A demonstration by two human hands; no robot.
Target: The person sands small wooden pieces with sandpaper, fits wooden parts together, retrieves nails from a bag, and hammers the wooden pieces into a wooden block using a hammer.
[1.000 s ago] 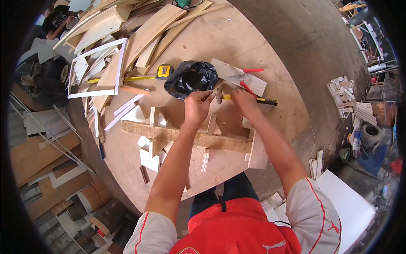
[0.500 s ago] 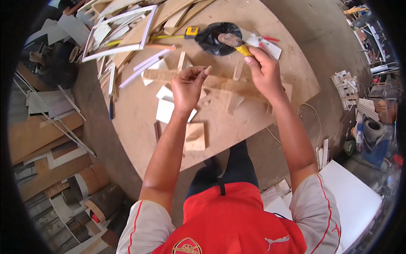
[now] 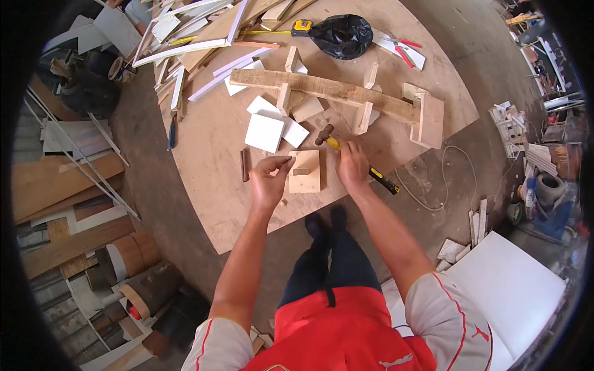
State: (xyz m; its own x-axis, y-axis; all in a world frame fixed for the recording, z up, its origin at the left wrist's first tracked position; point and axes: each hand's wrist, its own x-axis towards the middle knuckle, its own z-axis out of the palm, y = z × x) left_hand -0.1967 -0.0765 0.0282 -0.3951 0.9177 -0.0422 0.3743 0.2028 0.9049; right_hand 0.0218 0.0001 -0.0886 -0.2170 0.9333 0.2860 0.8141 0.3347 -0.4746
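Note:
My right hand (image 3: 352, 167) is closed round a hammer (image 3: 383, 179) with a yellow and black handle. It grips close to the rusty head, which points away from me. My left hand (image 3: 270, 181) is pinched at the left edge of a small wooden block (image 3: 305, 184); whatever is between its fingertips is too small to make out. The block lies near the table's front edge and has a short slot-like mark on top. Beyond it, a long wooden bar (image 3: 334, 91) lies between several short upright wood pieces, with a board (image 3: 431, 120) at its right end.
White square panels (image 3: 264, 133) lie behind the block, and a dark brown strip (image 3: 244, 164) to its left. Further back are a tape measure (image 3: 302, 27), a black plastic bag (image 3: 341, 36), red-handled pliers (image 3: 405, 52) and piled wood strips. A cable (image 3: 447, 185) lies on the floor.
Both hands have come down toward me, from over the long bar to the small block. The hammer has moved with my right hand, and the bar now shows fully.

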